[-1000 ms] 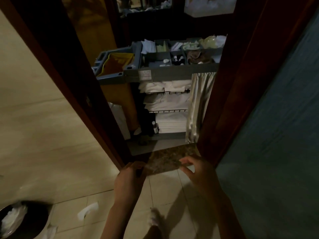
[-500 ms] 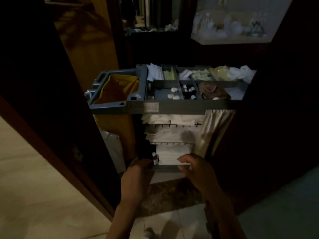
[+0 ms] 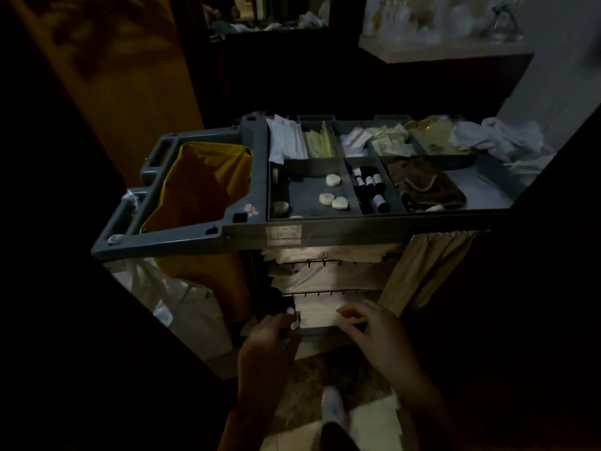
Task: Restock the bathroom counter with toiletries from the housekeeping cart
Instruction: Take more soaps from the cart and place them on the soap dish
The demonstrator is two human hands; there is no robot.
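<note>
On the cart (image 3: 201,237), soaps (image 3: 340,202) and bottles (image 3: 380,202) lie in separate compartments for quick picking; right grip (image 3: 379,336) loosely curled, empty; left grip (image 3: 267,345) curled, contents cannot be told.

Cart (image 3: 195,237) grey plastic, pale label (image 3: 283,234) on front edge. Bag (image 3: 201,183) yellow. Soaps (image 3: 332,180) cream. Bottles (image 3: 369,182) black w/ white bands. Sachets (image 3: 317,144) pale green; packets (image 3: 286,141) beside them white. Cloth (image 3: 422,187) brown, cream trim. Towels (image 3: 325,275) off-white. Curtain (image 3: 422,268) beige. Threshold (image 3: 302,385) mottled brown stone; tiles (image 3: 374,418) cream. Shoe (image 3: 331,408) white. Wall (image 3: 130,76) at left ochre.
</note>
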